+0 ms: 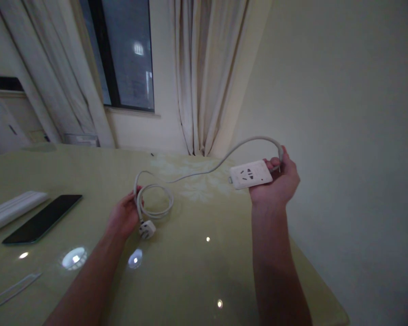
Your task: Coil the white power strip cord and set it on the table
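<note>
While a pale wall point(343, 113) stands along its right edge, the glossy yellow-green table point(190, 276) takes the biggest part of the view, with some lamp reflections on it. Beyond its far edge there hang a left curtain point(54, 59) and a right curtain point(204, 68), and between them is a dark window point(129, 54). On the left part of the surface, well apart from the right edge, lies a long white object point(17, 209), and just beside it a dark flat slab point(44, 219); nearer to the person there is a thin white item point(13, 294), which I cannot identify.

The pale cable point(197, 174) goes from one hand to the other, in a high bend at the right. The left hand point(124, 215) has its fingers bent around this cable, beside a round coil of it. The right hand point(275, 183) is above the surface, close to the right edge, gripping the white socket block point(250, 174), with its holes facing the person, and also the cable behind it. The white plug point(147, 229) is hanging just below the left fingers. Near the far edge lies a tiny dark bit point(152, 155)
</note>
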A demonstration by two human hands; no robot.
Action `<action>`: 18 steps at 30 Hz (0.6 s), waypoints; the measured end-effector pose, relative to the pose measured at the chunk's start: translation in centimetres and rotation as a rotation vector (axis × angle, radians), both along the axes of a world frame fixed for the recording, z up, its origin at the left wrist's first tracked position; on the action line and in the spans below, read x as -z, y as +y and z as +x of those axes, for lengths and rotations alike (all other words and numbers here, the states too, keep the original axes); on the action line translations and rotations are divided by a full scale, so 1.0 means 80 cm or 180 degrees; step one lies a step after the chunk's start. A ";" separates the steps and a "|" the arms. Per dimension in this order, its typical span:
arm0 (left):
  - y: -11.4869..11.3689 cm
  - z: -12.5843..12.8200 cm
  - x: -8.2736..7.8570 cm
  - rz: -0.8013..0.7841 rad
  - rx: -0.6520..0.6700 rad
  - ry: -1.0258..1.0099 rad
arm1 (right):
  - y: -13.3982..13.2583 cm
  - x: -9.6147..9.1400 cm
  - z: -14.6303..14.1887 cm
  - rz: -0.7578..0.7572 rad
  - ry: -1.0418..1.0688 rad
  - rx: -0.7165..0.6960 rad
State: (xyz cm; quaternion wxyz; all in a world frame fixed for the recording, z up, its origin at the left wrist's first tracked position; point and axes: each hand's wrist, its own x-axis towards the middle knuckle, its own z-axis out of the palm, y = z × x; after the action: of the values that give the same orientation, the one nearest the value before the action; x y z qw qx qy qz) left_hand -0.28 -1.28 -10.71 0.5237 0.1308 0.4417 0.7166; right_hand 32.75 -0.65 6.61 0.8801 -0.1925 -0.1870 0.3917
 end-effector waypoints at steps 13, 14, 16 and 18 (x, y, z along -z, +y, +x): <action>-0.010 0.025 0.006 0.0448 0.0399 0.0357 | -0.010 0.020 -0.038 0.0018 -0.3303 -0.1143; -0.011 0.026 0.004 0.0419 0.0396 0.0379 | -0.009 0.024 -0.042 0.0091 -0.3828 -0.1184; -0.013 0.029 0.001 0.0391 0.0403 0.0434 | -0.006 0.033 -0.047 0.0270 -0.4831 -0.1168; -0.014 0.030 0.001 0.0416 0.0402 0.0489 | -0.002 0.040 -0.051 0.0348 -0.5660 -0.1098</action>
State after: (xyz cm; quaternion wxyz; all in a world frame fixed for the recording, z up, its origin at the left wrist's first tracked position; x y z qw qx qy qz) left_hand 2.14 -2.42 -10.78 0.5229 0.2467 0.4238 0.6972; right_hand 28.69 -0.80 3.40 0.3482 -0.3512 -0.8420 0.2155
